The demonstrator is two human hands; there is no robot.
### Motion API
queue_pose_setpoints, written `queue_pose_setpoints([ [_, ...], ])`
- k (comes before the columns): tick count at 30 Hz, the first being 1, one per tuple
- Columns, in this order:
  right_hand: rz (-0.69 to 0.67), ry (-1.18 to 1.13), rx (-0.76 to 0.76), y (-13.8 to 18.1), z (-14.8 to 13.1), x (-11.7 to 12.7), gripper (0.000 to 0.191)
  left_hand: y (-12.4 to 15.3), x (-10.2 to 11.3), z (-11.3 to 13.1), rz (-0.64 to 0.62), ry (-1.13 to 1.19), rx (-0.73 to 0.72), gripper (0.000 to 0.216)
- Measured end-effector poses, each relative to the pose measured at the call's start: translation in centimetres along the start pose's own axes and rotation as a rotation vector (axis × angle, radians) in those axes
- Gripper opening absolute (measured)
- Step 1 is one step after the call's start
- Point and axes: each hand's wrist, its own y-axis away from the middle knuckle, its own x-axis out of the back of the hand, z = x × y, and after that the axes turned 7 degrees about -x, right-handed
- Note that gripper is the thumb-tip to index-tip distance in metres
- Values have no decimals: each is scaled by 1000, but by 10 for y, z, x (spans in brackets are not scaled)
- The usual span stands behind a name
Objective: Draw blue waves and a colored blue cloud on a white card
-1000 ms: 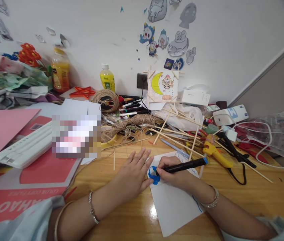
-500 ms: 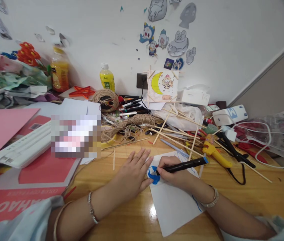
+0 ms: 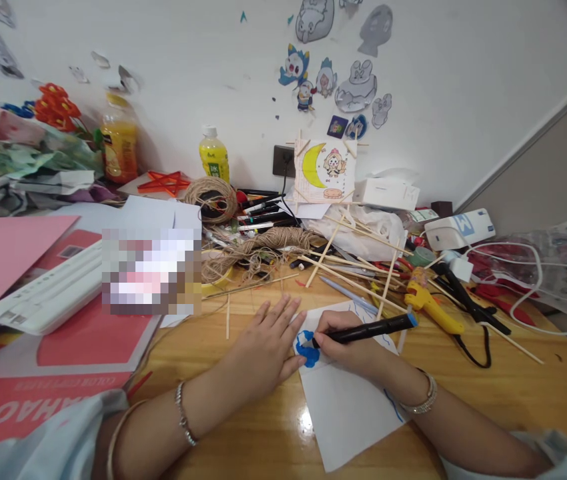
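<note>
A white sheet of paper (image 3: 351, 413) lies on the wooden table in front of me. On its upper left is a blue shape (image 3: 308, 357), partly coloured in, with white still showing in its middle. My right hand (image 3: 351, 350) grips a black marker (image 3: 373, 329) with a blue end; the marker's tip is at the blue shape. My left hand (image 3: 273, 340) rests flat at the paper's left edge, fingers stretched out and slightly apart, the thumb beside the shape. Blue wavy lines run along the paper's right side, partly hidden under my right hand.
A yellow glue gun (image 3: 431, 303) and thin wooden sticks (image 3: 348, 263) lie right of and behind the paper. Further back are twine (image 3: 286, 239), a framed drawing (image 3: 326, 171) and a yellow-green bottle (image 3: 213, 157). At left, a white device (image 3: 48, 293) rests on red packaging.
Slightly more of the blue shape's inside is coloured. The marker has shifted a little; my left hand stays in place.
</note>
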Motion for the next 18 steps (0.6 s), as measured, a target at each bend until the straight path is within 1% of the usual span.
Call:
queue_pose_setpoints([
  [4, -6, -15, 2, 0, 0, 0, 17, 0, 0, 0, 6, 5, -2, 59],
  [11, -3, -4, -26, 0, 1, 0, 17, -1, 3, 1, -37, -8, 5, 61],
  [18, 6, -10, -9, 0, 2, 0, 17, -1, 3, 1, -49, -13, 5, 61],
])
